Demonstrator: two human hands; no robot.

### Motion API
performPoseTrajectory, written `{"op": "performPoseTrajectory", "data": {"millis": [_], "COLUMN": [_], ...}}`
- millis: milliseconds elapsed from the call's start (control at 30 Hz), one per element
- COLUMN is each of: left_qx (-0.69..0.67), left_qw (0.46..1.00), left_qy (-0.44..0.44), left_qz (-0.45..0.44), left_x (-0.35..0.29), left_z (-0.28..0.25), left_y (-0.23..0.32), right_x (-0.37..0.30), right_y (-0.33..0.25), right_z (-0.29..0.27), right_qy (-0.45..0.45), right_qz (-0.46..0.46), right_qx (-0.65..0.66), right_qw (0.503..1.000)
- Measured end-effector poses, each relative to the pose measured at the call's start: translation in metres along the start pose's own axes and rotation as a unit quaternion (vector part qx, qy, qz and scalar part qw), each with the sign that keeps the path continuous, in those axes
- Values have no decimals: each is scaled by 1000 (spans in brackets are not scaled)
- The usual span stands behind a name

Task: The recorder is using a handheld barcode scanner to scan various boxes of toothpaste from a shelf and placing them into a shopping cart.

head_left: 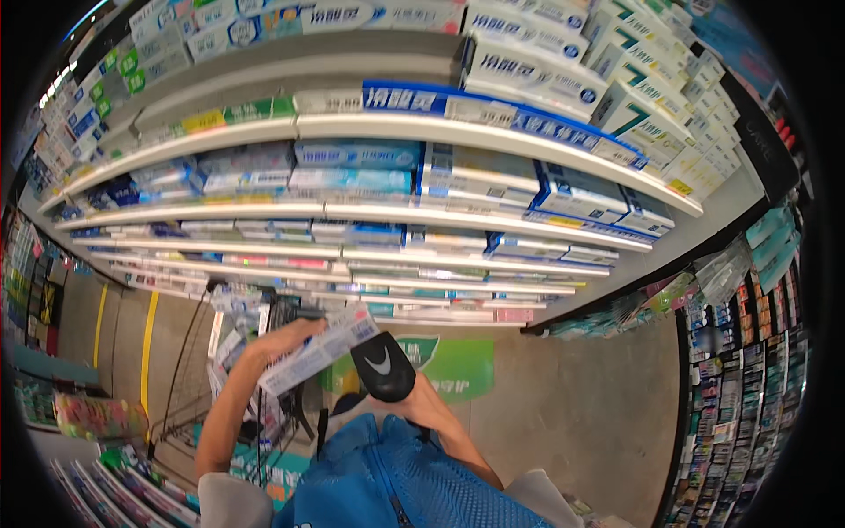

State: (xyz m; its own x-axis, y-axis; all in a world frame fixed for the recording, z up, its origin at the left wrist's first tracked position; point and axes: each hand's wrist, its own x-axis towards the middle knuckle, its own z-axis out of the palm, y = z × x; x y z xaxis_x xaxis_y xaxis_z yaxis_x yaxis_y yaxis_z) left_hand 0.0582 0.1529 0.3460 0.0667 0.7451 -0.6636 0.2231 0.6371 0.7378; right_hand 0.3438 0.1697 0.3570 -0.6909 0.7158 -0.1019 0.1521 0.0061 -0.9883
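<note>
My left hand [295, 338] is closed on a long white carton [319, 355], of the toothpaste-box kind. The carton is tilted, its upper right end beside a black, rounded handheld device [385, 368] with a pale curved mark on top. It looks like a barcode scanner. From below, my right hand [414, 407] grips this device, and most of its fingers are hidden under it. Beneath my left arm stands a wire cart [183, 400] with several cartons [231, 348] in it, partly covered by the arm.
Ahead rise white shelves [387, 126] packed with toothpaste-like cartons [537, 70]. A green floor sticker [466, 365] lies before them on grey flooring [572, 414]. Hanging goods line a display [748, 387] on the right. Another shelf of packages [123, 493] stands at lower left.
</note>
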Motion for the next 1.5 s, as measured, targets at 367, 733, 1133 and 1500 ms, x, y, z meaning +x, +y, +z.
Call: {"op": "performPoseTrajectory", "data": {"millis": [367, 733, 1133, 1500], "left_qx": [336, 569, 562, 529], "left_qw": [803, 477, 491, 474], "left_qy": [252, 413, 382, 471], "left_qz": [422, 527, 545, 524], "left_x": [-107, -33, 25, 25], "left_z": [-47, -100, -88, -106], "left_y": [175, 354, 366, 339], "right_x": [-3, 13, 6, 12], "right_y": [24, 14, 30, 26], "right_z": [-18, 5, -2, -4], "right_qy": [116, 177, 218, 235], "right_qz": [50, 22, 25, 24], "right_qx": [223, 262, 251, 266], "right_qw": [967, 948, 943, 935]}}
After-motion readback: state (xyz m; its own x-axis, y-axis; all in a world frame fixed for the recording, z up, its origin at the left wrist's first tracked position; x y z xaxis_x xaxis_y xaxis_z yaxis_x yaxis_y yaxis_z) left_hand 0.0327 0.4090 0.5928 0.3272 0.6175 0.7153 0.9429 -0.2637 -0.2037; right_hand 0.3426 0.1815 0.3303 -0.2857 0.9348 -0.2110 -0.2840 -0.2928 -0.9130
